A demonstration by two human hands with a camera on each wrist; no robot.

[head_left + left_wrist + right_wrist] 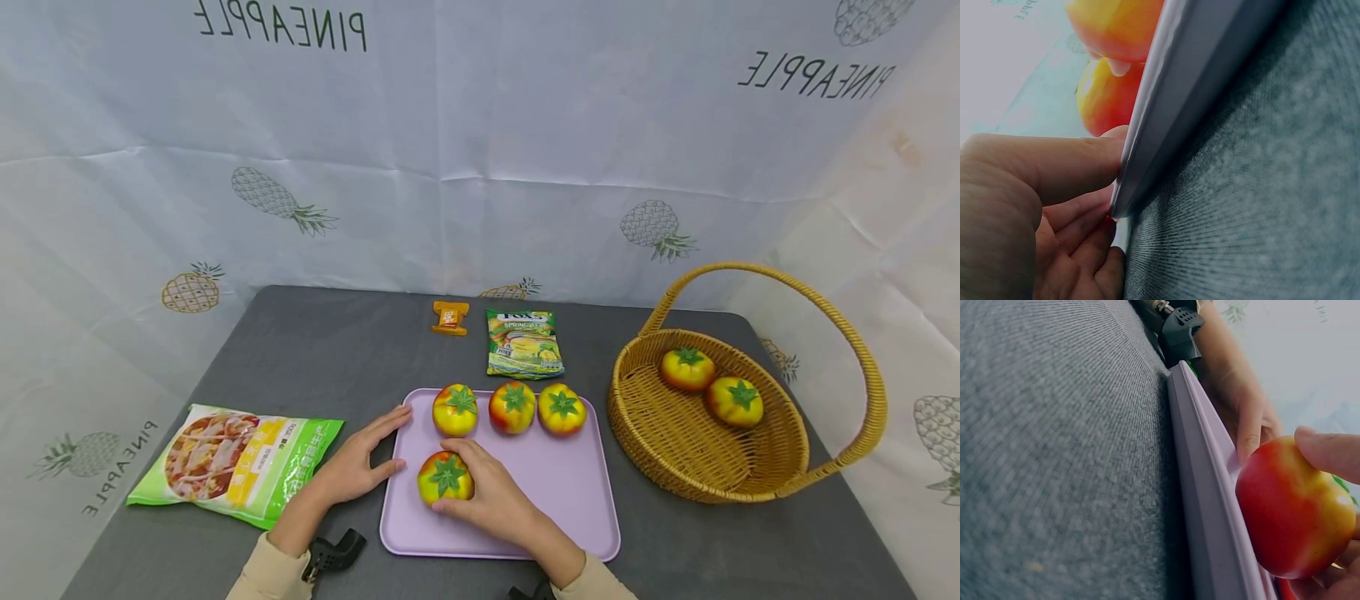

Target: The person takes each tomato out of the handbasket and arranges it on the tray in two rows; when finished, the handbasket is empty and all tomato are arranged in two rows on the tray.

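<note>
Dark grey tabletop (337, 358), beige sleeves (273, 571) at near edge, black wrist mount (337, 554) on left wrist. Lilac tray (573, 487) near middle. Right hand (501, 497) over tray's near left part, thumb and fingers curled round one red-and-yellow fruit (441, 479), green leaf top showing; can't tell if fruit touches tray. Left hand (349, 467) at tray's left rim, fingers mostly straight, thumb tip touching rim. Green food bag (243, 467) lies at left, angled. Three more fruits (512, 408) in a row along tray's far side. Wicker basket (652, 442) at right, handle up, two similar fruits (733, 402) inside. Beyond tray: green FOX'S packet (522, 346), small orange packet (450, 318) farther left. White cloth (480, 108) with pineapple prints hangs behind
</note>
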